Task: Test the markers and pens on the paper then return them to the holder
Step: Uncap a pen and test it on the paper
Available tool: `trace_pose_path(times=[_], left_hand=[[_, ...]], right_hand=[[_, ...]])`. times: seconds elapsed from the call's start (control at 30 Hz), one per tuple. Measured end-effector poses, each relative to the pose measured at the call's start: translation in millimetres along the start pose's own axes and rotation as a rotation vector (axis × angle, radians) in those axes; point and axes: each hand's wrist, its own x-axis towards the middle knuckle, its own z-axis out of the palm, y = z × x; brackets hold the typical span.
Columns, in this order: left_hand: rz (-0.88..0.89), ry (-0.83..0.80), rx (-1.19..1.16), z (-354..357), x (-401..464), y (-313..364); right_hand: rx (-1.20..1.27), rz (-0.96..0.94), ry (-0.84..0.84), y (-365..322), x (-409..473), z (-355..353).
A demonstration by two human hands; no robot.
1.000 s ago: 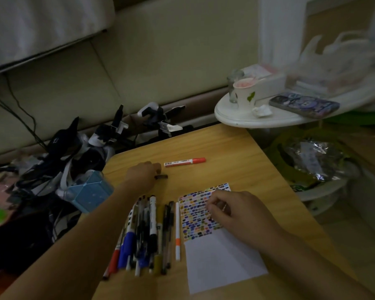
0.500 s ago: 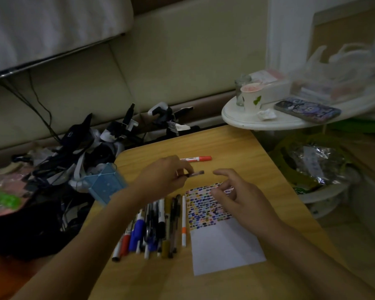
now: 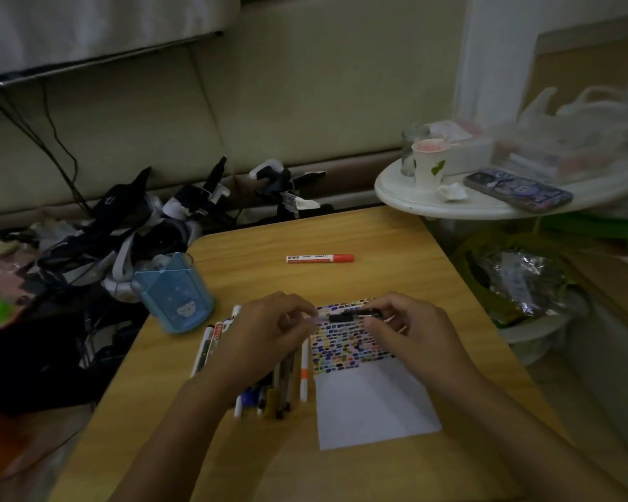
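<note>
hands (image 3: 341, 335): two, bare | forearms: bare, no sleeves | wrists: bare

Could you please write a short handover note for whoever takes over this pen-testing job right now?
Left hand and right hand both pinch one dark pen above the paper, apparently at its cap; I cannot tell if it is coming off or going on.
The paper's far half is covered in colour swatches; the near half is blank.
A row of pens and markers lies left of the paper, partly under the left hand. A red-capped marker lies alone further back.
The blue holder at the table's left edge looks empty.
Left: finish testing, then return everything to the holder.
</note>
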Motion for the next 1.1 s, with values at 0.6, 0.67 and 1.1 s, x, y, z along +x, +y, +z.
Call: trace_pose_path(times=[0.6,0.67,1.1], left_hand=[[-0.019,0.154,-0.251,18.2,16.6,-3.6],[-0.051,0.154,-0.290,20.2,16.5,-2.4],[0.079,-0.110,-0.205,35.5,2.2,6.5]], right_hand=[[-0.281,-0.061,-0.041,10.2,11.7,5.6],[-0.104,0.012,-0.059,6.5,10.4,8.1],[0.339,0.181,-0.075,-11.8,11.1,14.7]])
